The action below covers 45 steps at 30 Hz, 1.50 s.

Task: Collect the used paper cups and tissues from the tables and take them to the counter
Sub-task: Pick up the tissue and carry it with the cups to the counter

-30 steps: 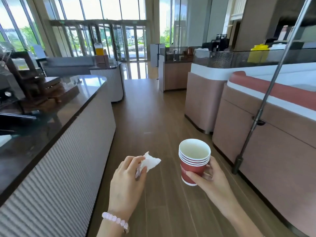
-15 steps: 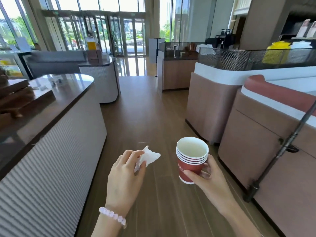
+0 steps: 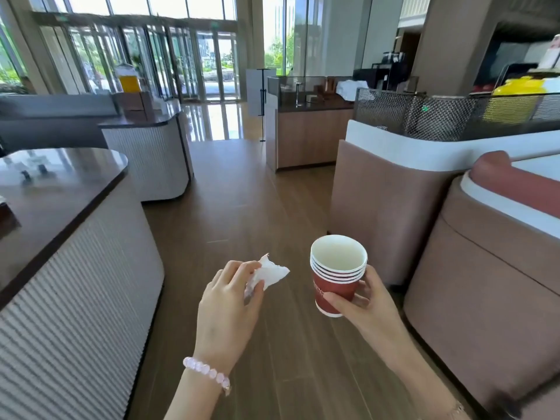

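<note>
- Two hands, both loaded: the left hand (image 3: 230, 307) pinches a crumpled white tissue (image 3: 269, 272) between thumb and curled fingers. The right hand (image 3: 363, 307) wraps thumb and fingers round the lower wall of a stack of paper cups (image 3: 336, 277).
- The cups and tissue are held in the air over the wooden floor (image 3: 242, 207), in an aisle between a long counter (image 3: 60, 189) on the left and a padded bench back (image 3: 485, 268) on the right.
- Collecting looks done and the carrying step is in hand. I cannot tell which counter is meant, though the dark-topped one lies just beside the left hand.
- The next move calls for reaching a counter top, setting the stack down upright, then letting the tissue go beside or inside it.
- The cups are red outside, white inside and tapered, with rolled rims nested close. They are probably thin card that would dent under a hard squeeze.
- The tissue is soft, creased and light. The counter has a glossy dark top and a ribbed pale front.
</note>
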Each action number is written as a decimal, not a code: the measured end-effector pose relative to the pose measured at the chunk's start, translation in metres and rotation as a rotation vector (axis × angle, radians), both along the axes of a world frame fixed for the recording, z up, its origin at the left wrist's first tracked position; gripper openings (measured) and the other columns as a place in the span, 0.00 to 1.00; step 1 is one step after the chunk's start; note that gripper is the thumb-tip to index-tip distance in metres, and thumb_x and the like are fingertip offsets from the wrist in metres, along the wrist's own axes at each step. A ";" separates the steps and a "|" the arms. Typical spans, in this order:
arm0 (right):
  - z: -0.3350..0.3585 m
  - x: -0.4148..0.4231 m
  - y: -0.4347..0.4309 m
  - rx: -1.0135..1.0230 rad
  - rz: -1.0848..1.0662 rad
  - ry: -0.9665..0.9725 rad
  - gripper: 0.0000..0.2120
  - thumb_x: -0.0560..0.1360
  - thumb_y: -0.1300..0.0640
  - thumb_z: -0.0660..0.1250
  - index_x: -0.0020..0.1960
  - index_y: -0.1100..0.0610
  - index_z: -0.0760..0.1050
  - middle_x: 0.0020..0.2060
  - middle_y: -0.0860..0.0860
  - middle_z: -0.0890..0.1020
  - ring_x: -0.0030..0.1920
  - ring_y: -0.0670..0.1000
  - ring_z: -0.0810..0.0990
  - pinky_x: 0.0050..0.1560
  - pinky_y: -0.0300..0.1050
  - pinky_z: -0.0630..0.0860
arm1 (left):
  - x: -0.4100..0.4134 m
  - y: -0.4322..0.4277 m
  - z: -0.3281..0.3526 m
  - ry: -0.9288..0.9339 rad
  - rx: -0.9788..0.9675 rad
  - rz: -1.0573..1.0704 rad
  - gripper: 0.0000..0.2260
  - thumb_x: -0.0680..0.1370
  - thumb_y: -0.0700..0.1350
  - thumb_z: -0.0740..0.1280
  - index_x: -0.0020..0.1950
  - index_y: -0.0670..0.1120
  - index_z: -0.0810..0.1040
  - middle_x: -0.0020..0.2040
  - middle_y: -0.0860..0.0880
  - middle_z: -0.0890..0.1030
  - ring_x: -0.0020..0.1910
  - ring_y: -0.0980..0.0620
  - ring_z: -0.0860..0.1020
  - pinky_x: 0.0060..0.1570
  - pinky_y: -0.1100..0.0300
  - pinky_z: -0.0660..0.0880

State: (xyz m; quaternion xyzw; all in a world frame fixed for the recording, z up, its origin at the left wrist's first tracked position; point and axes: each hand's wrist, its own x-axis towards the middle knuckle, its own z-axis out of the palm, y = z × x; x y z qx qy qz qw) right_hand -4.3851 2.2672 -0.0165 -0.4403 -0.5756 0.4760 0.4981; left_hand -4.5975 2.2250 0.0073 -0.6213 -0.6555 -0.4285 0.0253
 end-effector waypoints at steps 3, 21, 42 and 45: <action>-0.003 -0.020 0.062 0.001 -0.007 -0.016 0.24 0.66 0.60 0.77 0.57 0.45 0.73 0.49 0.45 0.83 0.49 0.44 0.83 0.45 0.34 0.77 | -0.018 0.061 -0.007 0.002 -0.014 -0.004 0.09 0.72 0.40 0.70 0.51 0.48 0.79 0.46 0.55 0.78 0.43 0.52 0.76 0.38 0.58 0.73; -0.007 -0.128 0.510 -0.008 0.078 -0.021 0.25 0.65 0.59 0.77 0.57 0.44 0.73 0.48 0.41 0.83 0.48 0.39 0.82 0.41 0.29 0.76 | -0.117 0.485 -0.007 -0.025 -0.032 0.115 0.10 0.73 0.40 0.70 0.53 0.47 0.78 0.48 0.54 0.79 0.44 0.51 0.77 0.41 0.55 0.75; -0.011 -0.255 0.961 -0.030 -0.119 -0.050 0.23 0.65 0.61 0.77 0.54 0.43 0.74 0.46 0.41 0.83 0.47 0.38 0.81 0.40 0.29 0.76 | -0.258 0.974 -0.012 0.005 -0.029 -0.064 0.09 0.71 0.39 0.71 0.49 0.47 0.79 0.45 0.55 0.79 0.42 0.51 0.77 0.37 0.56 0.75; -0.010 -0.267 1.016 -0.033 -0.134 -0.062 0.23 0.66 0.60 0.77 0.55 0.44 0.73 0.47 0.39 0.83 0.49 0.38 0.81 0.43 0.30 0.76 | -0.271 1.032 -0.012 -0.005 -0.031 -0.085 0.09 0.71 0.40 0.71 0.50 0.49 0.78 0.45 0.57 0.78 0.42 0.54 0.76 0.37 0.57 0.74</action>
